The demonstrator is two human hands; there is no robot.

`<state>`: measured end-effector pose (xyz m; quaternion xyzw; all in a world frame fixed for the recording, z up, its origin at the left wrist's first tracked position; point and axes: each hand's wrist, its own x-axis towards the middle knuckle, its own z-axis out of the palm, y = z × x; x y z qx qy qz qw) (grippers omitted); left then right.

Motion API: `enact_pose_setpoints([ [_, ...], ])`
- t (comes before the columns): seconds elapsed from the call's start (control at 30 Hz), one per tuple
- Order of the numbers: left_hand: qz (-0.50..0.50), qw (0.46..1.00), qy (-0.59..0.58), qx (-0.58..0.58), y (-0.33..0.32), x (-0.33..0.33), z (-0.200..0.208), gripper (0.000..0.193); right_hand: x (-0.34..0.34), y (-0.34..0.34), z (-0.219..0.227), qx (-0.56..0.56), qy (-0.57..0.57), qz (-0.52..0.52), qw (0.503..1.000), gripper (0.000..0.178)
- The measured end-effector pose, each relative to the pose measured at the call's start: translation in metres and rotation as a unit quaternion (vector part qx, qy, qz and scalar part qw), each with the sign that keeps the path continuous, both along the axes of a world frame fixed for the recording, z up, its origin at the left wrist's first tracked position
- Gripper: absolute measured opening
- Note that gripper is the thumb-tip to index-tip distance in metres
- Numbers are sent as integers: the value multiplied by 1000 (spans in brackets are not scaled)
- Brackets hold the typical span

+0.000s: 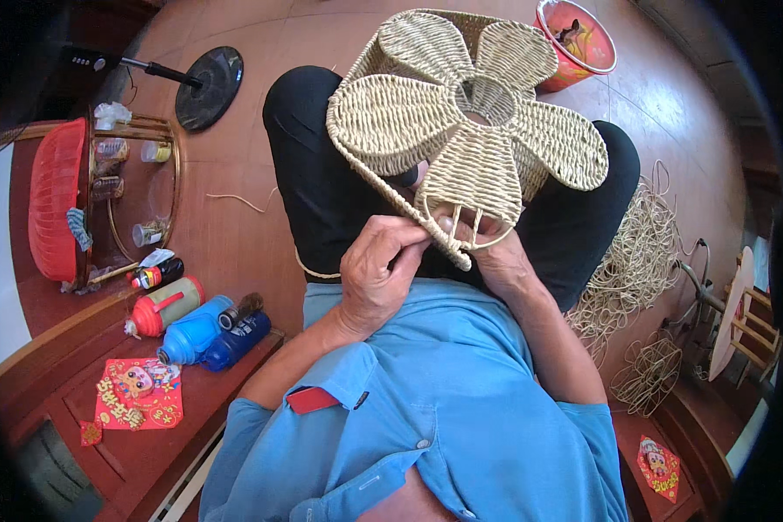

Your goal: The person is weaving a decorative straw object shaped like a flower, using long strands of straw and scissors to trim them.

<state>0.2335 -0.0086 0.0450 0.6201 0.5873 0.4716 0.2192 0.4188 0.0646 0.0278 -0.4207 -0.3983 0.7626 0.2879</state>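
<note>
A woven straw-cord basket (391, 122) with a flower-shaped face of several petals rests tilted on my lap. The petals surround a round hole. On the nearest petal (471, 178) the weave stops short of the tip, leaving bare ribs and a curved rim. My left hand (381, 270) is closed in a pinch beside that tip, at the basket's edge; what lies between the fingertips is hidden. From the other side my right hand (496, 257) grips the petal's tip, its fingers partly behind the ribs. A cord (317, 275) crosses my left thigh near the left hand.
Loose cord (631, 261) lies heaped on the floor at right, near a smaller coil (651, 374). A red bucket (574, 43) stands beyond the basket. At left are a fan base (209, 87), a rack with jars (155, 151) and a bench holding bottles (196, 331).
</note>
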Motion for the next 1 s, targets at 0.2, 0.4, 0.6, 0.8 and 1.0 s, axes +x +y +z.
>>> enact_pose_setpoints([
  [0.2,-16,990,109,90,9,-10,19,25,-4,-10,-13,-113,148,-103,977,39],
  [0.4,-62,958,268,83,32,-6,45,35,-4,-8,-18,-174,190,-110,960,33],
  [0.6,-114,937,330,31,43,-3,73,36,2,-8,-33,-216,260,-105,935,32],
  [0.8,-142,974,162,-74,51,-1,70,28,6,-4,-26,-217,270,-89,934,31],
  [1.0,-41,959,-188,-210,36,-6,55,7,4,-9,-15,-158,212,-79,961,38],
])
